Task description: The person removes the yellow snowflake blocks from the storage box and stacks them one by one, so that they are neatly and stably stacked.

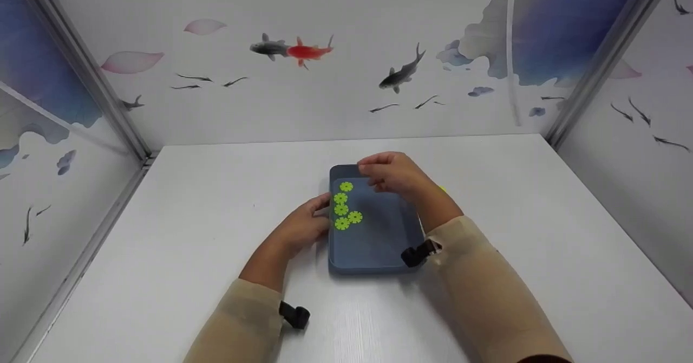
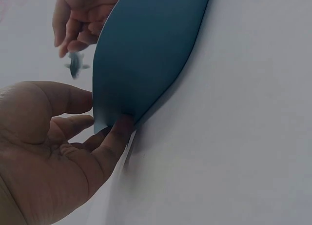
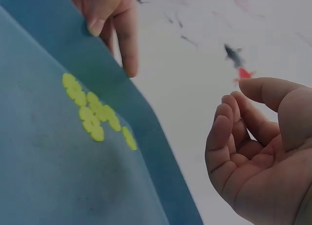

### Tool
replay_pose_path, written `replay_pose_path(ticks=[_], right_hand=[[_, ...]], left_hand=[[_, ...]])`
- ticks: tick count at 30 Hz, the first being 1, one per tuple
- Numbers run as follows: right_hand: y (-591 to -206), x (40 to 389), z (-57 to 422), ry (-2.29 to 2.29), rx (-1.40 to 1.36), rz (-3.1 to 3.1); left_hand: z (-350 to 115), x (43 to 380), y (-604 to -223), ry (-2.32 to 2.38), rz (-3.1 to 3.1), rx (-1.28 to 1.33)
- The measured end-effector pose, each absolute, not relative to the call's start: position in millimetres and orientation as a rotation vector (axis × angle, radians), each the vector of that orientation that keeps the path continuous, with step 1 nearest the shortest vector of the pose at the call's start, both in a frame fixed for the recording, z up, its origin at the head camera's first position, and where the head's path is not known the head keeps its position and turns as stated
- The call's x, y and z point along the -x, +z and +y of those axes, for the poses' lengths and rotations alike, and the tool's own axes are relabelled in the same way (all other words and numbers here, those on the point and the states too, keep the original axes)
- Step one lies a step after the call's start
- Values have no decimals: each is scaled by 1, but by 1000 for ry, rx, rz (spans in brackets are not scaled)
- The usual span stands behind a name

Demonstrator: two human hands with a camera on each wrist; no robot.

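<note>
1. While the left hand grips the left wall of the grey-blue tray, thumb over the rim, the right hand hangs above the tray's far end, apart from the left.
2. Right hand's fingers are curled, thumb and index tips close; can't tell whether they pinch anything (no disc visible there).
3. Done: five yellow-green notched discs lie inside the tray, mostly along its left wall.
4. Left: a yellow-green bit peeks out beyond the tray's right wall, mostly hidden by the right forearm. I'd call it partway; remaining count unknown.
</note>
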State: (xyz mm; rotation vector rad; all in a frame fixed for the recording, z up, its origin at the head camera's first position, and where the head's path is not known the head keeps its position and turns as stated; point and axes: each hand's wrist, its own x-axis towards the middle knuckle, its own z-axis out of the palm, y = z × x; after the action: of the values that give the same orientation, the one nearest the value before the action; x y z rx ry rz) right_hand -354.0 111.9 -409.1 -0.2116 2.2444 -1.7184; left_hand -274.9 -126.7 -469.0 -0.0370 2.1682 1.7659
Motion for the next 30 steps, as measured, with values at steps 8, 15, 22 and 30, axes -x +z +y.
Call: replay_pose_path(ticks=[8,15,22,30], right_hand=[[-428,372,96,-1445,204,2272],[-441,381,98,-1335,300,2258],[-448,385,98,-1177,342,2297],[-453,387,99,-1012,433,2299]], left_hand=[[-128,273,-468,1757,2181,29],[-129,274,-468,1756,2193,-8],[-128,274,-468,1748,2173,16],[-128,273,-467,1775,2134,6]])
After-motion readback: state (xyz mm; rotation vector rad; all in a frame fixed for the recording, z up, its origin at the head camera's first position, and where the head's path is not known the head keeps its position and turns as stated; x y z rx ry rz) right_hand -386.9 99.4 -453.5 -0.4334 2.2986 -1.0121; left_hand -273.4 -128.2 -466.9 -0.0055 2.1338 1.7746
